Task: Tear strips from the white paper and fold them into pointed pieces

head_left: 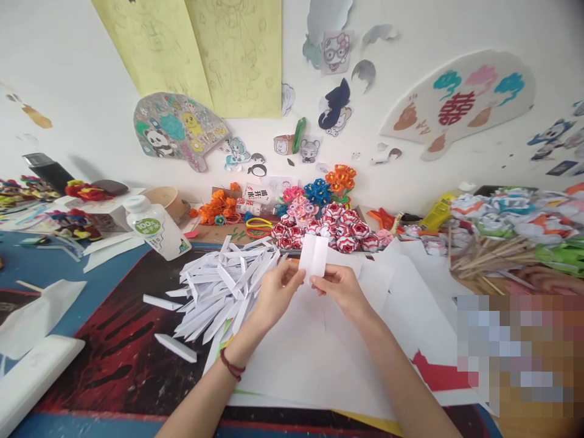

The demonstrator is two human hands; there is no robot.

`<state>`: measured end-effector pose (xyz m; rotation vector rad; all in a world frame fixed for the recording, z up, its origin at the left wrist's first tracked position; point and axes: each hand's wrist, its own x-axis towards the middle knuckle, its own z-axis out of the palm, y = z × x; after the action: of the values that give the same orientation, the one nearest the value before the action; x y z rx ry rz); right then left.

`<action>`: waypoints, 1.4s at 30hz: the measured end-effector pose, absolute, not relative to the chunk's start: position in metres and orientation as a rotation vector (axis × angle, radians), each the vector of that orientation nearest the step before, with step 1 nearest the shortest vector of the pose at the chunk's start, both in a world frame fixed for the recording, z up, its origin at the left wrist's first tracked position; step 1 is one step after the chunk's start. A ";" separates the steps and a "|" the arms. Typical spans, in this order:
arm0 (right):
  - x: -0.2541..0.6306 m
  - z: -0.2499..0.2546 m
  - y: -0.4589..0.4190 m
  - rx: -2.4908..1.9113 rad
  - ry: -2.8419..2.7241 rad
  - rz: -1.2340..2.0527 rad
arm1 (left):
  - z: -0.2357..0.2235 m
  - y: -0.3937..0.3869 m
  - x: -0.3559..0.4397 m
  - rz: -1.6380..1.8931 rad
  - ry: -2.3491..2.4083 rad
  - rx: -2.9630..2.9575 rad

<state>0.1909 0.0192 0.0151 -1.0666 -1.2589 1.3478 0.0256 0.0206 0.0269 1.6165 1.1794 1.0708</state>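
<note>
My left hand and my right hand both pinch the lower end of a small folded white paper strip, held upright above the table's middle. The strip shows two long flaps side by side. A red cord bracelet circles my left wrist. Just left of my hands lies a heap of several folded white paper strips. Under my hands lie large white paper sheets.
A white bottle with a green label stands at the back left. Red-and-white paper balls and paper flowers line the wall. Wooden sticks and crumpled coloured papers lie at the right. Loose strips lie on the dark mat.
</note>
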 end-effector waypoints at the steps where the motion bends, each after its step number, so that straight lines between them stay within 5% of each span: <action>1: 0.191 0.016 0.018 -1.067 -1.256 1.351 | 0.027 0.021 0.025 1.059 1.174 1.624; 42: 0.189 0.024 0.014 -0.992 -1.201 1.302 | 0.035 0.003 0.035 1.127 1.159 1.771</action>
<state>0.1888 0.0137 0.0236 -0.9925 -1.2014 1.3019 0.0353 0.0030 0.0350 1.7714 1.1589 1.1274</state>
